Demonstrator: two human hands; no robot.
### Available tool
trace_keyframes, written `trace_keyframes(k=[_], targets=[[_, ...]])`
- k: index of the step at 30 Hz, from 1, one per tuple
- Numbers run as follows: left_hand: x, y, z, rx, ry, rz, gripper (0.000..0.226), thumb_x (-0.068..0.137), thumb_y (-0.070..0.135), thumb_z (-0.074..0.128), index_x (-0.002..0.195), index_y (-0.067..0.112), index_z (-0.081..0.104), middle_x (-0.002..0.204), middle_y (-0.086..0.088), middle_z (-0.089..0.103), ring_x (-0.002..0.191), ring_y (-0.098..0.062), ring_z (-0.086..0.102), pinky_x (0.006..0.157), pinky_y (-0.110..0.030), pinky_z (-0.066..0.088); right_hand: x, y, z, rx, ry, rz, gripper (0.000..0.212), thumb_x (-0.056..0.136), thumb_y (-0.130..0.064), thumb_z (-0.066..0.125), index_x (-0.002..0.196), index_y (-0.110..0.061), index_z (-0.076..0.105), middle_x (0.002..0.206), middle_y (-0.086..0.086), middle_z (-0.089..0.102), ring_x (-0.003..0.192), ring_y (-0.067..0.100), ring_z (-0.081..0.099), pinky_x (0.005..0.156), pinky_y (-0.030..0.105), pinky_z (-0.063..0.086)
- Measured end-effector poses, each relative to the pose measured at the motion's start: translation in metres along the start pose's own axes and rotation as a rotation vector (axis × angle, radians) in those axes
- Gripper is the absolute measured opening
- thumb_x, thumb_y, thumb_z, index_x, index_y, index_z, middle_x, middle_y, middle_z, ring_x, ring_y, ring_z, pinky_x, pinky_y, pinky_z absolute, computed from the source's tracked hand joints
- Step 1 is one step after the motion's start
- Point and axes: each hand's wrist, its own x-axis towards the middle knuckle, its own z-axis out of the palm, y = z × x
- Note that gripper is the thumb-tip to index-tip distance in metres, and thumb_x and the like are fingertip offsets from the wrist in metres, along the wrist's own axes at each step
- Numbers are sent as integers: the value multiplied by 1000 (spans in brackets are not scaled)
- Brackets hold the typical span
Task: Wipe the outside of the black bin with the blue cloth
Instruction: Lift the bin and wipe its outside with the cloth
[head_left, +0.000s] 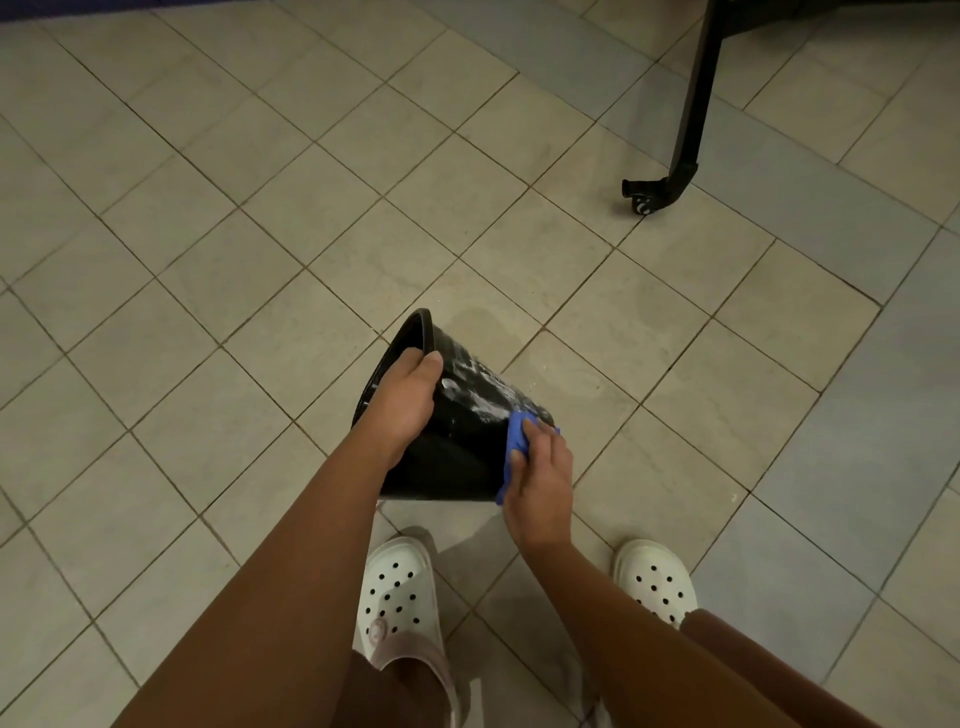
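Observation:
The black bin (462, 431) is tilted on its side above the tiled floor, its open mouth turned to the left and its base to the right. White soapy streaks mark its upper wall. My left hand (405, 400) grips the bin's rim, fingers curled over the edge. My right hand (540, 467) holds the bunched blue cloth (511, 441) and presses it against the bin's wall near the base. Most of the cloth is hidden under my fingers.
My two feet in white perforated clogs (397, 597) stand just below the bin. A black furniture leg with a caster (675, 176) stands at the upper right. Beige floor tiles (260, 260) surround the bin, with a damp patch beyond it.

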Motion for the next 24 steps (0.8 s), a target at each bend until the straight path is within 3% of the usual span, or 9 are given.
trace_keyframes(k=[5,11,16,18,20,24], targets=[[-5,0,-1,33,50,34,29,100,33,35,113,15,53,109,-12,61,101,-28,59,93,-50,49,17,2,-8,-23,-148,-112,42,100,-25,36,141,-16,35,145,6,34,135,18,26,111,24,17],[-4,-9,-3,128,100,119,31,100,33,35,104,11,56,102,-20,63,96,-35,61,90,-53,50,22,13,-7,-14,-140,100,41,100,-24,35,141,-15,35,142,10,36,128,23,34,111,34,29],[-1,-10,-5,175,62,146,30,100,33,34,112,14,55,103,-12,63,98,-28,61,93,-53,49,-7,-15,3,-24,-63,-39,40,98,-18,37,137,-9,41,141,10,37,130,23,34,109,27,25],[-3,-11,-7,155,62,137,30,101,32,34,113,14,55,105,-11,63,99,-27,61,93,-52,49,5,-19,4,-17,-103,-58,40,99,-19,36,138,-10,40,143,8,37,133,21,30,109,23,20],[-5,-13,-9,116,73,129,29,101,31,35,113,14,56,105,-12,63,99,-28,61,93,-50,50,21,-11,1,-42,-157,-81,40,100,-22,36,139,-13,39,143,8,38,133,21,31,112,29,24],[-5,-15,-9,119,92,170,27,102,27,36,106,11,58,99,-13,63,95,-29,61,89,-45,51,34,13,-12,-41,-199,74,40,100,-23,35,140,-17,37,140,7,41,127,22,39,109,33,32]])
